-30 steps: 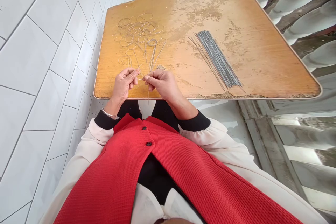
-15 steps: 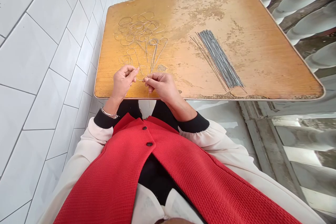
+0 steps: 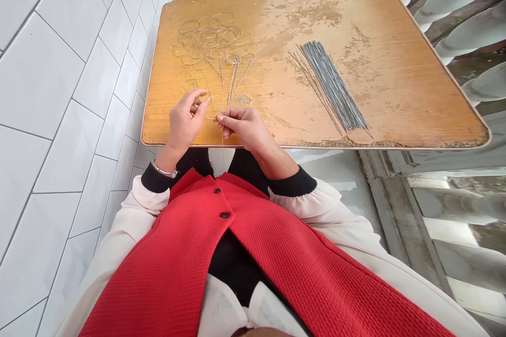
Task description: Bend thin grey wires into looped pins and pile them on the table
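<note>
My right hand (image 3: 245,125) is closed in a pinch on a thin wire (image 3: 223,139), whose tail hangs down past the table edge. A curved part of that wire reaches left toward my left hand (image 3: 185,120). The left thumb and fingers are apart, close to the curve, and nothing shows gripped between them. Just beyond both hands lies a loose pile of wires bent into loops (image 3: 213,45), several with straight tails. Farther right rests a bundle of straight grey wires (image 3: 334,87), with a few strands lying loose along its left side.
The worn wooden table (image 3: 395,63) has peeling patches and a chipped front edge. A white tiled wall (image 3: 43,84) runs along the left. White balusters (image 3: 462,21) stand to the right.
My left thumb and fingers have parted from their pinch, with the fingers lifting a little. My right hand keeps its pinch on the wire in nearly the same place.
</note>
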{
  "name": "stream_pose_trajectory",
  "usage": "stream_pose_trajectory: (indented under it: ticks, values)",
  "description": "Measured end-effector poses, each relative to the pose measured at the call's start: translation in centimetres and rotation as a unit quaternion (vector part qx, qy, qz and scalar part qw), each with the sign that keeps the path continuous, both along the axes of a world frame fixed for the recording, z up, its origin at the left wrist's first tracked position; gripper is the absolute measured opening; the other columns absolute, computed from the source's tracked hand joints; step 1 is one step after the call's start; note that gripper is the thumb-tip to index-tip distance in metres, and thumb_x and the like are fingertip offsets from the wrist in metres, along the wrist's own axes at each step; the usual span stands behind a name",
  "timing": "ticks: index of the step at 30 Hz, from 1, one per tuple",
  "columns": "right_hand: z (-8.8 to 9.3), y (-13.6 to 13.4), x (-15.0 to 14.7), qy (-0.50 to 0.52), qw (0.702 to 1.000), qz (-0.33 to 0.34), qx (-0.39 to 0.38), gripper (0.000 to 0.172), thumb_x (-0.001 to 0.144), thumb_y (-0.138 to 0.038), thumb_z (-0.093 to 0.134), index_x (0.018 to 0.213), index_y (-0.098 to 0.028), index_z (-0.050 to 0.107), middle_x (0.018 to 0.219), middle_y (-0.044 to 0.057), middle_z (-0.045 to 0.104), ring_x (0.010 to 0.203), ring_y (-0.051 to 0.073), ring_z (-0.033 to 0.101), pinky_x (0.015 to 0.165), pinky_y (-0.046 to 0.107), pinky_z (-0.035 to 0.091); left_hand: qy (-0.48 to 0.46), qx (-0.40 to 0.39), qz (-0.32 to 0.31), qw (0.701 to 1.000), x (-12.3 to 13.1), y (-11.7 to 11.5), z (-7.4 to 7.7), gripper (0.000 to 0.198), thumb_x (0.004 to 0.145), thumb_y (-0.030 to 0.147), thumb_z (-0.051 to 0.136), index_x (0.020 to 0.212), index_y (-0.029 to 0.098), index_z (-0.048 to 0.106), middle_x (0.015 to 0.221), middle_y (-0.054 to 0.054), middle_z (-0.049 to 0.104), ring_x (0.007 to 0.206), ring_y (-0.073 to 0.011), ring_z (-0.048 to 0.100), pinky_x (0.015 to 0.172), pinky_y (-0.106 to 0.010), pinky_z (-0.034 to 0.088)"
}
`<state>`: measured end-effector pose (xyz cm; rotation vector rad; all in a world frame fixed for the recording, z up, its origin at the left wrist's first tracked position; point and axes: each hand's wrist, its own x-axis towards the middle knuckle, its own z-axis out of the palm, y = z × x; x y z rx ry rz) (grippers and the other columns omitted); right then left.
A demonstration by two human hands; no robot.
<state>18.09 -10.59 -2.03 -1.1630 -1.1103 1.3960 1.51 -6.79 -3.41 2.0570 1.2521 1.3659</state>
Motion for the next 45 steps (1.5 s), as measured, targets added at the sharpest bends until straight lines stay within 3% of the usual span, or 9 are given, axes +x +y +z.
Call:
stream_pose_trajectory:
  ticks: [2, 5, 10, 15, 19, 27, 35, 40, 45]
  values:
    - [-0.2, 0.2, 0.2, 0.012, 1.0, 0.006, 0.001, 0.02, 0.081, -0.014, 0.074, 0.063, -0.014, 0.065, 0.053, -0.002, 0.058, 0.041, 0.005, 0.05, 0.045, 0.019, 0.04, 0.042, 0.034, -0.023, 0.998, -0.5, -0.4, 0.1, 0.028, 0.1, 0.04, 0.056, 0.122, 0.026, 0.067, 0.111, -0.005, 0.073, 0.079, -0.0088, 0.067, 0.07, -0.021, 0.053]
    - [-0.3, 0.4, 0.4, 0.032, 0.999, 0.012, 0.007, 0.019, 0.08, -0.021, 0.079, 0.067, -0.014, 0.067, 0.055, -0.002, 0.059, 0.043, 0.005, 0.051, 0.047, 0.018, 0.044, 0.088, 0.064, -0.08, 0.991, -1.2, -1.2, 0.4, 0.028, 0.1, 0.041, 0.056, 0.12, 0.026, 0.07, 0.126, -0.007, 0.069, 0.095, -0.0125, 0.07, 0.08, -0.023, 0.056]
    - [-0.5, 0.6, 0.8, 0.063, 0.997, 0.044, 0.011, 0.016, 0.078, -0.026, 0.084, 0.081, -0.014, 0.074, 0.069, -0.001, 0.065, 0.048, 0.005, 0.054, 0.053, 0.021, 0.052, 0.097, 0.07, -0.12, 0.986, -1.9, -1.3, 0.3, 0.028, 0.101, 0.037, 0.053, 0.118, 0.023, 0.07, 0.123, -0.008, 0.068, 0.094, -0.012, 0.071, 0.082, -0.025, 0.059]
    - [-0.7, 0.7, 1.0, 0.063, 0.996, 0.058, 0.0, 0.011, 0.078, -0.021, 0.082, 0.085, -0.014, 0.077, 0.068, -0.001, 0.066, 0.049, 0.006, 0.055, 0.053, 0.021, 0.053, 0.171, 0.11, -0.138, 0.969, -2.5, -0.5, 0.6, 0.028, 0.103, 0.033, 0.049, 0.115, 0.02, 0.071, 0.114, -0.008, 0.074, 0.108, -0.0159, 0.071, 0.094, -0.03, 0.057]
    - [-0.5, 0.6, 1.0, 0.07, 0.996, 0.056, -0.001, 0.011, 0.078, -0.017, 0.08, 0.089, -0.013, 0.078, 0.067, -0.001, 0.065, 0.05, 0.006, 0.056, 0.053, 0.02, 0.053, 0.191, 0.118, -0.142, 0.964, -3.0, 0.2, 1.0, 0.031, 0.104, 0.039, 0.048, 0.114, 0.022, 0.072, 0.112, -0.007, 0.075, 0.106, -0.0162, 0.071, 0.094, -0.03, 0.056]
    - [-0.4, 0.2, 0.6, 0.044, 0.997, 0.056, 0.029, 0.017, 0.083, -0.02, 0.078, 0.098, -0.014, 0.074, 0.072, -0.001, 0.067, 0.053, 0.007, 0.059, 0.057, 0.022, 0.055, 0.138, 0.07, -0.141, 0.978, -2.8, 0.4, 1.2, 0.03, 0.097, 0.048, 0.06, 0.094, 0.021, 0.073, 0.122, -0.009, 0.071, 0.111, -0.0182, 0.07, 0.094, -0.03, 0.056]
    - [-0.8, 0.0, -0.1, 0.067, 0.995, 0.05, 0.052, 0.021, 0.08, -0.026, 0.08, 0.094, -0.016, 0.068, 0.073, -0.002, 0.067, 0.053, 0.007, 0.061, 0.056, 0.021, 0.054, 0.058, 0.059, -0.132, 0.988, -1.7, 0.3, 0.2, 0.022, 0.089, 0.038, 0.069, 0.08, 0.019, 0.067, 0.115, -0.008, 0.071, 0.095, -0.0139, 0.07, 0.065, -0.021, 0.055]
    - [-0.9, -0.1, -0.4, 0.06, 0.995, 0.041, 0.068, 0.028, 0.08, -0.028, 0.08, 0.102, -0.017, 0.067, 0.072, -0.003, 0.066, 0.056, 0.008, 0.063, 0.057, 0.022, 0.053, 0.016, 0.027, -0.091, 0.995, -0.6, -0.3, -0.2, 0.022, 0.086, 0.039, 0.072, 0.076, 0.02, 0.066, 0.108, -0.006, 0.072, 0.092, -0.0134, 0.07, 0.064, -0.021, 0.055]
    - [-0.8, -0.2, -0.6, 0.079, 0.994, 0.037, 0.068, 0.032, 0.077, -0.029, 0.081, 0.103, -0.018, 0.065, 0.07, -0.004, 0.066, 0.054, 0.008, 0.062, 0.056, 0.022, 0.053, 0.019, 0.055, -0.077, 0.995, -0.3, -0.5, -0.8, 0.03, 0.093, 0.048, 0.063, 0.083, 0.02, 0.068, 0.111, -0.008, 0.072, 0.098, -0.0156, 0.07, 0.07, -0.024, 0.058]
